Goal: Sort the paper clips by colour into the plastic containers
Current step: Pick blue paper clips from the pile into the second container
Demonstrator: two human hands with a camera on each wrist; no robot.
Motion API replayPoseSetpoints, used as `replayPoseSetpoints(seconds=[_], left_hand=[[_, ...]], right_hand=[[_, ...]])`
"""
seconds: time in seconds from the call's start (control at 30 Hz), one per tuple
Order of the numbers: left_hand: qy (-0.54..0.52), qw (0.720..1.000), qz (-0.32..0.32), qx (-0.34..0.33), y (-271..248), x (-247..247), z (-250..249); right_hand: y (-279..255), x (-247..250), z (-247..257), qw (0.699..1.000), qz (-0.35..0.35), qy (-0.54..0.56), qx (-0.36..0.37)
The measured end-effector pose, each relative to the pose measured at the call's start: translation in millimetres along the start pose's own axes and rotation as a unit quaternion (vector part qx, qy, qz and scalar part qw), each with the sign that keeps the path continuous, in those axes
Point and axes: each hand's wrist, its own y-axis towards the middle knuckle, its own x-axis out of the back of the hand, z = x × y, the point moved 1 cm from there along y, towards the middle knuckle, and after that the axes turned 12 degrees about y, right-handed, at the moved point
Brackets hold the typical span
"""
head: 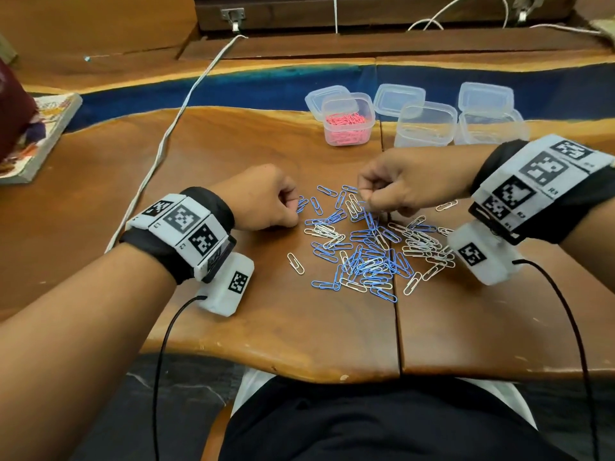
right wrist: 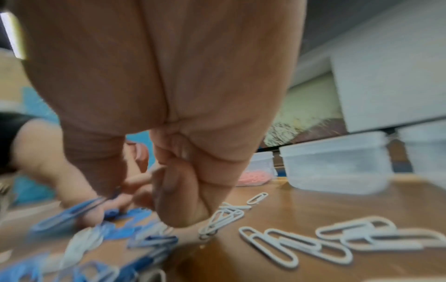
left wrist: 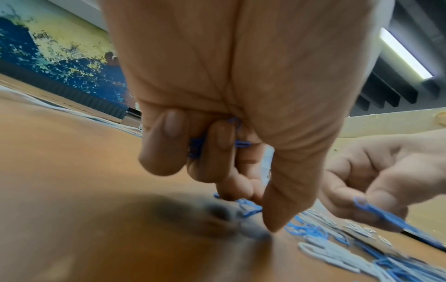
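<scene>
— How far is the sorting?

— I judge one colour done: the left container (head: 347,123) holds only pink clips (head: 346,125). The blue and white clips (head: 366,247) lie mixed on the worktop (head: 233,154).

— The other containers?

— The middle container (head: 426,126) and right container (head: 489,128) look almost empty.

— The hands?

— The left hand (head: 266,197) keeps blue clips in curled fingers. The right hand (head: 399,188) pinches one blue clip (left wrist: 386,217).

Head view: I see even, bright light, sharp centre, bowed edges.
Left wrist: ceiling strip light (left wrist: 405,53) glares upper right (foreground blurred).
Right wrist: lower left smeared.
</scene>
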Motion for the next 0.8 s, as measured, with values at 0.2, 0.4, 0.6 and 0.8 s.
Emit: replayPoseSetpoints(seconds=[0.2,0.4,0.6,0.8], left_hand=[[-0.125,0.992,0.015,0.008,-5.0,10.5,0.2],[-0.329,0.941,0.071,0.031,-6.0,13.2,-1.4],[-0.422,0.902,0.046,0.083,-1.6,8.6,3.5],[-0.517,0.849,0.071,0.078,-1.0,8.4,10.4]], right_hand=[[-4.0,1.2,-13.7,0.955,0.010,0.295,-0.025],[-5.4,4.0,-14.1,0.889,0.012,0.455,-0.041],[-2.9,-2.1,-14.0,0.863,0.022,0.493,-0.109],[-2.1,-5.5,-13.2,0.915,-0.049,0.373,-0.148]])
